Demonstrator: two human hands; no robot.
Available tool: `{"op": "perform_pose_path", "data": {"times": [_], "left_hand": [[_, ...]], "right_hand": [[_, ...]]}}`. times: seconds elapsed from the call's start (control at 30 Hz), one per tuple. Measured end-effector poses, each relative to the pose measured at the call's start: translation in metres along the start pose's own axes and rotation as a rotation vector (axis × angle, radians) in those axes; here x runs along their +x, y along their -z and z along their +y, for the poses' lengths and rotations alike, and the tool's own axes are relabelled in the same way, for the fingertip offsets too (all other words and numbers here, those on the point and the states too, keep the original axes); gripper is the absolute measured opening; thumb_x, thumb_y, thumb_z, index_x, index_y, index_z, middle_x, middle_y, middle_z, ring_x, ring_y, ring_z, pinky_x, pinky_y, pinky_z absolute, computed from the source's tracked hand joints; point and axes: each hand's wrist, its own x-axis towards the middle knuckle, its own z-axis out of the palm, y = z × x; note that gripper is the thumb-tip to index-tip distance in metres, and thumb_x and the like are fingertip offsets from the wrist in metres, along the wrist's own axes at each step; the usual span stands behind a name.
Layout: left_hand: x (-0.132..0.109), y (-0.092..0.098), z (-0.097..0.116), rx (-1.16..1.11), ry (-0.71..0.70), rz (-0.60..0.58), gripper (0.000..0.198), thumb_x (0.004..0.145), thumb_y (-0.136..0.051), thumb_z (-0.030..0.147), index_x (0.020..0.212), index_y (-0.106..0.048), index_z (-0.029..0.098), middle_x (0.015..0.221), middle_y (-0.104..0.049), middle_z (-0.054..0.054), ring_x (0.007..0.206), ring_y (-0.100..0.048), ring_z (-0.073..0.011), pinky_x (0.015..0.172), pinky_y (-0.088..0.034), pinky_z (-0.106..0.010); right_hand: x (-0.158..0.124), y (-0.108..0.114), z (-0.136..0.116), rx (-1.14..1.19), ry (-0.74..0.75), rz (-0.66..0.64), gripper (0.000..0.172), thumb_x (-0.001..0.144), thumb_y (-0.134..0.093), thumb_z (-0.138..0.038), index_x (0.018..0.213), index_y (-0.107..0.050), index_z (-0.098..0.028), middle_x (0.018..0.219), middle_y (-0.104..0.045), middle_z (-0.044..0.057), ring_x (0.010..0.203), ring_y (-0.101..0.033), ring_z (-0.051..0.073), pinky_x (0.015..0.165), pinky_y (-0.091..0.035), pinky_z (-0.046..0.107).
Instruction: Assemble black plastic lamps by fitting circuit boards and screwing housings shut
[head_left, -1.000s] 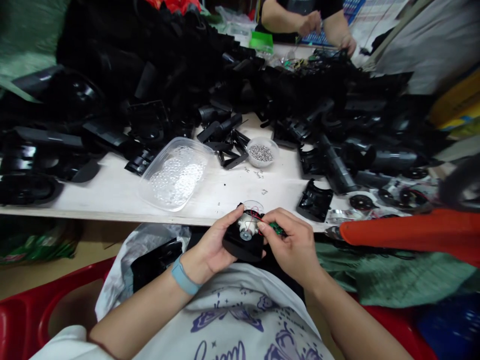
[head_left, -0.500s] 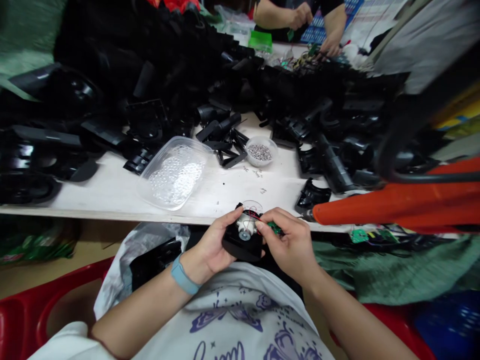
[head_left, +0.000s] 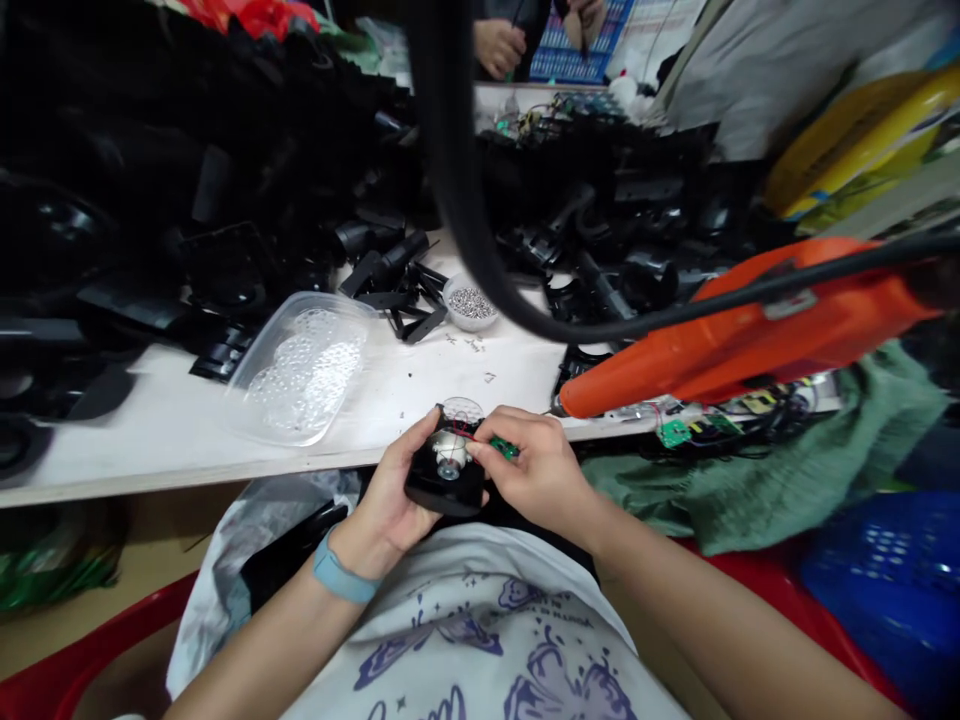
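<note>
My left hand point(head_left: 401, 485) is wrapped around a black plastic housing point(head_left: 442, 497), holding it just off the table's front edge. Inside the housing sits a silvery white round part with a clear lens point(head_left: 448, 468). A clear round disc point(head_left: 463, 408) shows at its far side. My right hand point(head_left: 536, 465) pinches thin red and dark wires point(head_left: 466, 432) at the housing's right side. Next to those fingers is a small green circuit board point(head_left: 505, 449), partly covered by the hand.
A clear tub of transparent discs point(head_left: 300, 370) and a bowl of small screws point(head_left: 470, 303) stand on the white table point(head_left: 442, 375). Black plastic parts point(head_left: 247, 220) heap behind. An orange power tool point(head_left: 720, 335) with a black cable point(head_left: 480, 250) reaches in from the right. A co-worker's hand point(head_left: 499, 48) shows opposite.
My view has turned right, so the table things sit further left. The orange tool and its cable appear larger and cross the middle. Both hands keep their hold on the housing and wires.
</note>
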Motion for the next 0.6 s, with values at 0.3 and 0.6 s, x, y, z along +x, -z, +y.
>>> {"op": "perform_pose_path", "data": {"times": [0.3, 0.6], "left_hand": [[0.002, 0.006, -0.004, 0.064, -0.056, 0.03, 0.016, 0.092, -0.063, 0.019, 0.082, -0.072, 0.01, 0.073, -0.076, -0.008, 0.063, -0.073, -0.0216, 0.067, -0.068, -0.039], [-0.004, 0.002, -0.005, 0.133, -0.128, 0.022, 0.02, 0.095, -0.062, 0.023, 0.083, -0.073, 0.011, 0.073, -0.076, -0.007, 0.061, -0.072, -0.021, 0.073, -0.067, -0.041]], "right_hand": [[-0.005, -0.003, 0.004, -0.021, 0.069, 0.017, 0.018, 0.092, -0.062, -0.014, 0.075, -0.065, -0.019, 0.076, -0.064, 0.0, 0.07, -0.06, 0.013, 0.067, -0.041, 0.025], [-0.004, 0.006, -0.004, -0.021, 0.023, -0.031, 0.012, 0.09, -0.068, -0.015, 0.079, -0.068, -0.02, 0.079, -0.068, -0.001, 0.074, -0.063, 0.014, 0.071, -0.045, 0.026]]}}
